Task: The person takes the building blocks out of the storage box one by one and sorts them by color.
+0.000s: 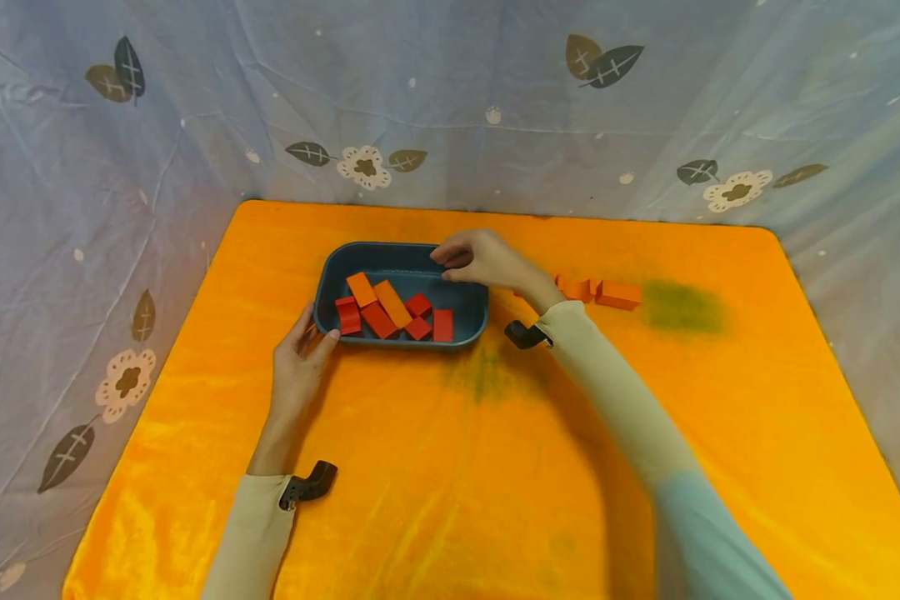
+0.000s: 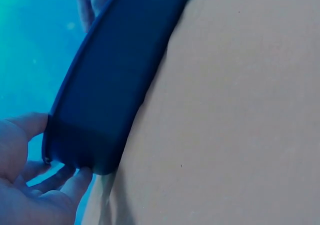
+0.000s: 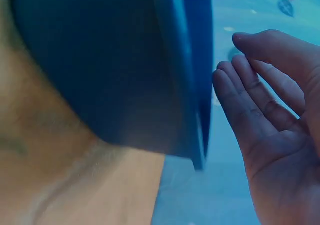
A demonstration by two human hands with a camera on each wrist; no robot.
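A dark blue-grey rectangular tub point(image 1: 401, 342) with rounded corners stands on the orange cloth. Inside it lie several red and orange toy blocks, among them a long orange block point(image 1: 393, 304) and a red block point(image 1: 442, 325) by the near wall. My left hand point(image 1: 297, 362) grips the tub's near left corner, with its thumb at the front rim; the left wrist view shows thumb and fingers against that end. Over the tub's right end hovers my right hand point(image 1: 487, 260), its fingers loosely bent. In the right wrist view that hand point(image 3: 272, 105) holds nothing.
Right of the tub, an orange block point(image 1: 618, 294) lies on the cloth-covered table point(image 1: 420, 467). Other orange pieces point(image 1: 576, 288) sit beside it, partly hidden by the right forearm. A patterned grey curtain point(image 1: 495, 167) hangs along the table's back and sides.
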